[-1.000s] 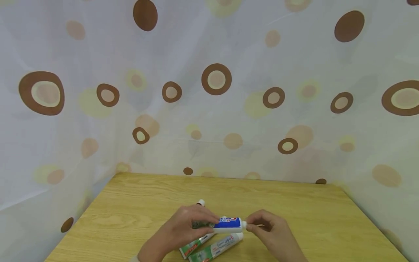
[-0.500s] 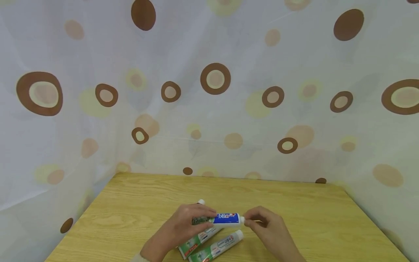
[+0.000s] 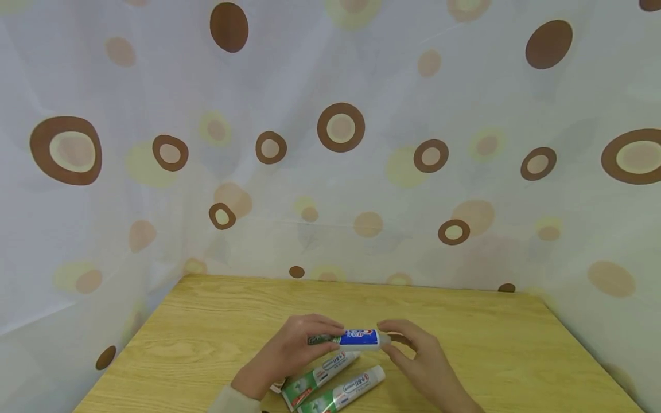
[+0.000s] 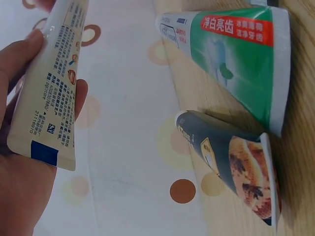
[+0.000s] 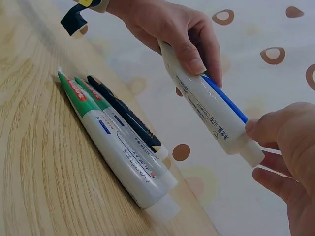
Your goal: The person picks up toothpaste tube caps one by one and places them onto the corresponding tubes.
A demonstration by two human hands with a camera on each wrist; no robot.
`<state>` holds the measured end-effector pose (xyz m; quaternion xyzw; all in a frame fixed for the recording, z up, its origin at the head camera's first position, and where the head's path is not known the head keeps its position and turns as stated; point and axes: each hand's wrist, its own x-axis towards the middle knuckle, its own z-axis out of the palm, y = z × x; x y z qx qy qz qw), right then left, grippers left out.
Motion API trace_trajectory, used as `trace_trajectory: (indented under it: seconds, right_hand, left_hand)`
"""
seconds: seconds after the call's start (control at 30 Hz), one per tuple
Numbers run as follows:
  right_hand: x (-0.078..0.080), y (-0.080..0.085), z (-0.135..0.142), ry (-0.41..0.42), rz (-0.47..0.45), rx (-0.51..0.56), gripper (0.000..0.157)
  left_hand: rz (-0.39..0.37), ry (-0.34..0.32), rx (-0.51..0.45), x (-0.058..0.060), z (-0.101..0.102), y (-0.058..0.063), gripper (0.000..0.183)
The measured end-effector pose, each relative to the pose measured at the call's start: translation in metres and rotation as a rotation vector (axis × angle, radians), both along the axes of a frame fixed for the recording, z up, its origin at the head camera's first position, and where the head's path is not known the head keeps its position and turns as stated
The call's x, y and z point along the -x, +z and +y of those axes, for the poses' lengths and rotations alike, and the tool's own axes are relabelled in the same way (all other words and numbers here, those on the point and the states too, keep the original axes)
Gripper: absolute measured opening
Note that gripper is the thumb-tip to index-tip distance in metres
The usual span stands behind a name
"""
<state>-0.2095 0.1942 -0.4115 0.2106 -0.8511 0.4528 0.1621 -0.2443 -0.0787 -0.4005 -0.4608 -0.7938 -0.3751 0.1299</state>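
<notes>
My left hand [image 3: 296,344] grips the tail part of a toothpaste tube [image 3: 358,338] with a blue label, held level above the table; its back, with small print, faces the left wrist view. Around the tube's white cap [image 5: 252,153] my right hand [image 3: 423,358] has its thumb and fingers, the thumb touching the shoulder beside the cap. Below lie two green and white toothpaste tubes: one nearer the front [image 3: 343,393], the other behind it [image 3: 320,376]. A black toothpaste tube [image 4: 226,160] lies beside them, mostly hidden by my left hand in the head view.
The wooden table [image 3: 480,344] carries the three lying tubes near its front edge, just under my hands. A pale curtain [image 3: 382,189] with brown and yellow spots encloses the back and sides.
The held tube has risen slightly, and both hands moved a little with it. My right fingertips, which pinched the cap's end, now spread wider around the cap and shoulder.
</notes>
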Motion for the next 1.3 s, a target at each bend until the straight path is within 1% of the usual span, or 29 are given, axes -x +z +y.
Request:
trace_trajectory:
  seconds: [0.1, 0.17, 0.23, 0.3, 0.37, 0.47, 0.57, 0.67, 0.8, 0.87, 0.93, 1.03, 1.17, 1.23, 1.3]
  right_hand:
    - [0.003, -0.001, 0.000, 0.062, 0.175, -0.110, 0.040]
    - [0.005, 0.000, -0.001, 0.118, 0.261, -0.150, 0.041]
    - [0.007, 0.000, -0.003, 0.194, 0.303, -0.158, 0.042]
    - [0.009, 0.001, -0.004, 0.254, 0.324, -0.157, 0.042]
    - [0.011, 0.002, -0.004, 0.281, 0.317, -0.160, 0.044]
    - [0.015, 0.002, -0.003, 0.280, 0.324, -0.176, 0.044]
    - [0.020, 0.000, -0.001, 0.275, 0.343, -0.193, 0.042]
    - [0.027, -0.003, 0.001, 0.265, 0.372, -0.198, 0.042]
    - [0.037, -0.011, 0.002, 0.234, 0.375, -0.210, 0.041]
    - [0.042, -0.016, 0.002, 0.211, 0.351, -0.232, 0.039]
    - [0.046, -0.022, 0.002, 0.186, 0.330, -0.262, 0.037]
    - [0.052, -0.027, 0.003, 0.147, 0.317, -0.307, 0.036]
    - [0.057, -0.029, 0.002, 0.116, 0.319, -0.348, 0.036]
    - [0.060, -0.030, 0.001, 0.109, 0.277, -0.358, 0.034]
    - [0.062, -0.031, -0.001, 0.090, 0.195, -0.369, 0.029]
  left_hand:
    - [-0.052, -0.015, -0.012, 0.002, 0.000, 0.000, 0.023]
    - [-0.089, -0.032, -0.023, 0.003, 0.000, 0.000, 0.023]
    - [-0.118, -0.048, -0.039, 0.005, 0.000, 0.000, 0.023]
    - [-0.110, -0.066, -0.051, 0.008, 0.001, 0.000, 0.023]
    - [-0.088, -0.076, -0.053, 0.011, 0.001, 0.000, 0.023]
    - [-0.091, -0.085, -0.033, 0.017, 0.002, 0.000, 0.023]
    - [-0.142, -0.075, 0.017, 0.024, 0.004, 0.002, 0.024]
    - [-0.153, -0.041, 0.109, 0.033, 0.009, 0.004, 0.026]
    - [-0.149, 0.000, 0.264, 0.046, 0.019, 0.005, 0.032]
    - [-0.157, 0.011, 0.324, 0.051, 0.024, 0.004, 0.033]
    - [-0.154, 0.016, 0.363, 0.056, 0.030, 0.001, 0.032]
    - [-0.146, 0.042, 0.398, 0.062, 0.039, -0.002, 0.029]
    - [-0.171, 0.080, 0.435, 0.070, 0.047, -0.006, 0.029]
    - [-0.201, 0.097, 0.452, 0.072, 0.050, -0.007, 0.029]
    - [-0.225, 0.117, 0.467, 0.073, 0.052, -0.009, 0.029]
